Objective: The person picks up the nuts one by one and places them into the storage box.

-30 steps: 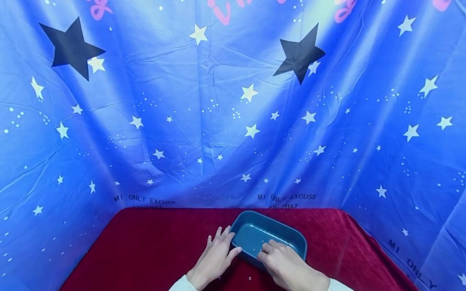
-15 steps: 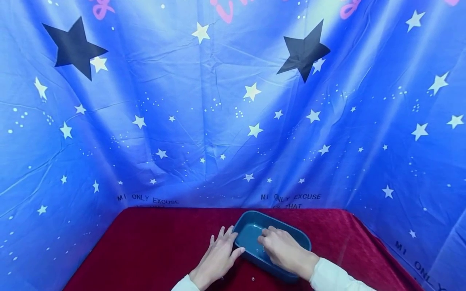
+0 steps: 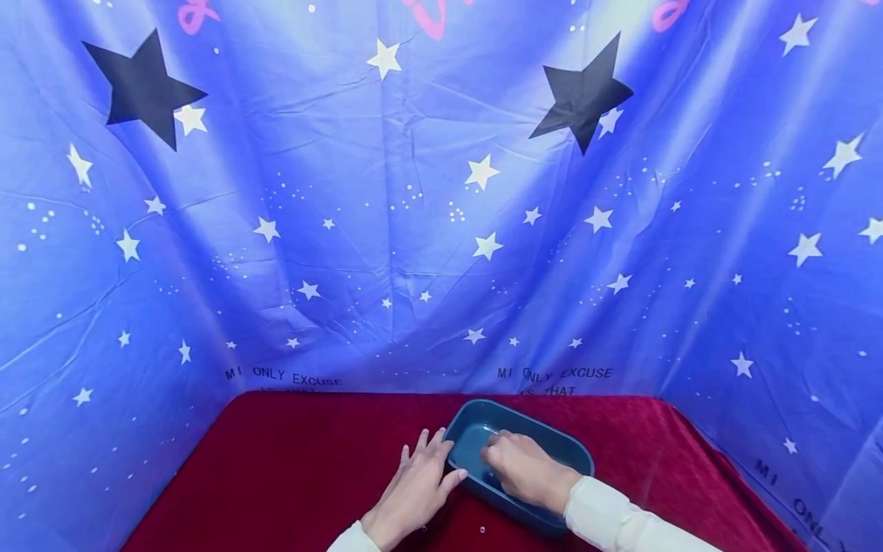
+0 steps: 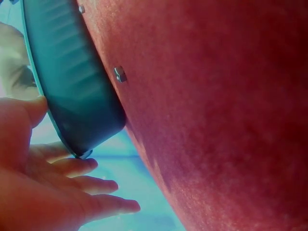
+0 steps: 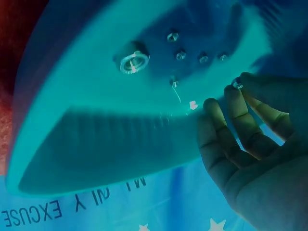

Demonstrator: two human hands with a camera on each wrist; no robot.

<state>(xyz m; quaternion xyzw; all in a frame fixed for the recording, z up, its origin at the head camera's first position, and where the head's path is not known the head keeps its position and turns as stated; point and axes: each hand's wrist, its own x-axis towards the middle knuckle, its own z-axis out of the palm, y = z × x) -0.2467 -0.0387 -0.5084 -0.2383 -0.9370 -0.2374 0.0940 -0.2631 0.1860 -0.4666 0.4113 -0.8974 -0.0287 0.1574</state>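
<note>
A dark teal plastic basin (image 3: 471, 438) stands on the red cloth. My left hand (image 3: 417, 487) touches its left end, thumb on the rim and the other fingers straight, as the left wrist view also shows. My right hand (image 3: 527, 469) reaches inside the basin. In the right wrist view its thumb and a finger pinch a small shiny metal nut (image 5: 237, 83) above the basin floor. Several similar small nuts (image 5: 181, 55) lie on that floor, with a larger ring-shaped metal piece (image 5: 134, 62) beside them. The head view hides the pinched nut behind the hand.
A small nut (image 3: 482, 530) lies on the cloth in front of the basin. Another nut (image 4: 82, 8) is on the cloth close to the basin's side. A blue star-printed curtain (image 3: 386, 230) encloses the red-covered table (image 3: 290, 452) behind and on both sides.
My right hand has moved farther into the basin and toward its left end. My left hand stays against the rim. The head view has shifted slightly.
</note>
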